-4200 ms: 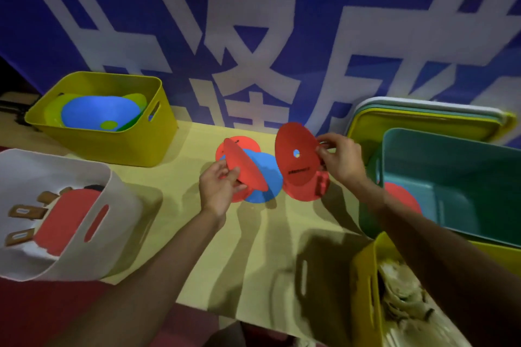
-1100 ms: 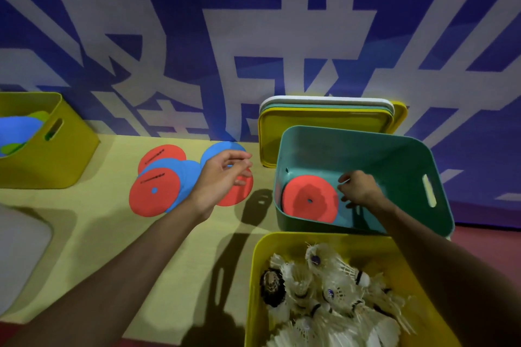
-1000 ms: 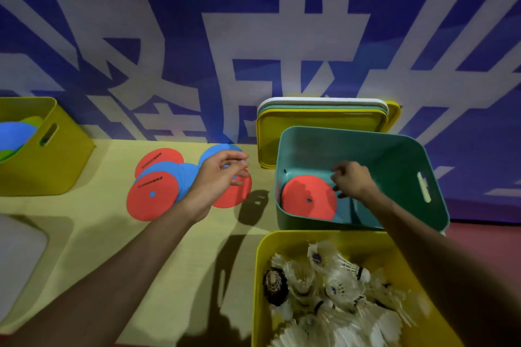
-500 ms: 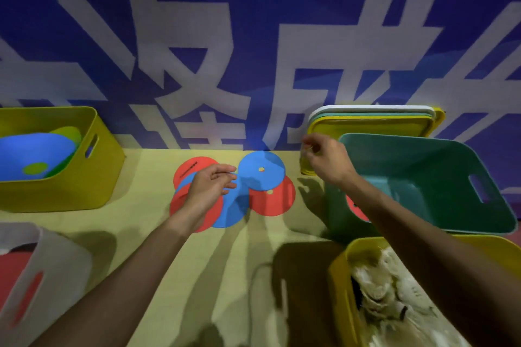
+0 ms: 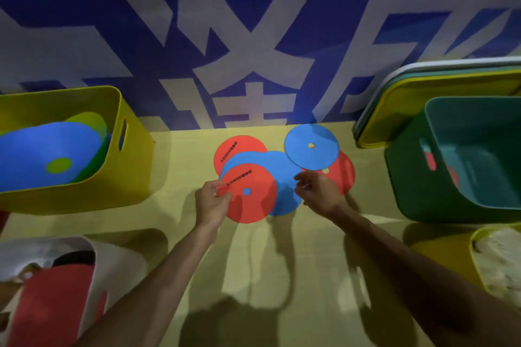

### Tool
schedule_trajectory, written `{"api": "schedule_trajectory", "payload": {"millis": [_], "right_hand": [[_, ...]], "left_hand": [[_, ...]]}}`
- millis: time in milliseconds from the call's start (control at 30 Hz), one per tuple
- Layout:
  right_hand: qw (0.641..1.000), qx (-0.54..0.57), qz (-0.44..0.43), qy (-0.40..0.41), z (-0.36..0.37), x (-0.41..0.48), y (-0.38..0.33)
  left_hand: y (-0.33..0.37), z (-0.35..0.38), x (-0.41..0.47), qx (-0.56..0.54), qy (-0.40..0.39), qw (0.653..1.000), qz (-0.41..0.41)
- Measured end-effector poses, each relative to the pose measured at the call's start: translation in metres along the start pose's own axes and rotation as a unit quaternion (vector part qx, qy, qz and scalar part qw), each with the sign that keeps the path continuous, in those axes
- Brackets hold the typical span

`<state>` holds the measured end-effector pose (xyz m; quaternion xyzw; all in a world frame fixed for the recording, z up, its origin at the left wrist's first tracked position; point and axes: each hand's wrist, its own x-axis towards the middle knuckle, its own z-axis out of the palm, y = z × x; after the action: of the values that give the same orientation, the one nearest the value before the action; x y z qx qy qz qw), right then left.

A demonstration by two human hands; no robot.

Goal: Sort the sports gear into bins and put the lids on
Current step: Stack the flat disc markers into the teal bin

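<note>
So the right hand is back out of the teal bin, where a second ago it's setting down a red disc. Now it hovers over the pile mid-bench by the back edge, grip loose and empty as far as I can tell. The left hand goes from hovering over the pile to pinching the left rim of the near red disc, which lies on a blue disc. My guess is another red goes next; several discs remain and no lids are on. The lids lean on the wall at the back right corner. A yellow bin at the left edge holds bigger discs. Only the teal bin's tall wall is in the way.
</note>
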<state>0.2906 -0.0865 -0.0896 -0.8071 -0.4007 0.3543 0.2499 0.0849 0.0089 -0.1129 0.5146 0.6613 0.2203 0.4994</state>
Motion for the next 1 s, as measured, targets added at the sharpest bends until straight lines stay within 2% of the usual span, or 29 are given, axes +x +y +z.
{"api": "schedule_trajectory", "payload": {"millis": [133, 367, 467, 700, 833, 1000], "right_hand": [[1.0, 0.006, 0.024, 0.02, 0.026, 0.009, 0.009], [0.999, 0.005, 0.036, 0.035, 0.049, 0.023, 0.009], [0.999, -0.013, 0.042, 0.03, 0.055, 0.029, 0.007], [0.998, -0.011, 0.05, 0.029, 0.066, 0.057, -0.009], [0.995, -0.075, 0.049, 0.046, 0.082, 0.071, -0.019], [0.977, -0.206, 0.051, 0.035, 0.105, 0.07, -0.026]], "left_hand": [[-0.018, 0.011, 0.026, 0.065, 0.034, 0.997, 0.012], [-0.047, 0.023, 0.044, 0.141, -0.002, 0.99, 0.024], [-0.05, 0.022, 0.045, 0.132, 0.017, 0.99, 0.039], [-0.056, 0.003, 0.034, 0.031, 0.029, 0.999, 0.029], [-0.074, -0.014, 0.03, 0.013, 0.087, 0.996, 0.03], [-0.084, -0.033, 0.011, -0.044, 0.108, 0.993, -0.008]]}}
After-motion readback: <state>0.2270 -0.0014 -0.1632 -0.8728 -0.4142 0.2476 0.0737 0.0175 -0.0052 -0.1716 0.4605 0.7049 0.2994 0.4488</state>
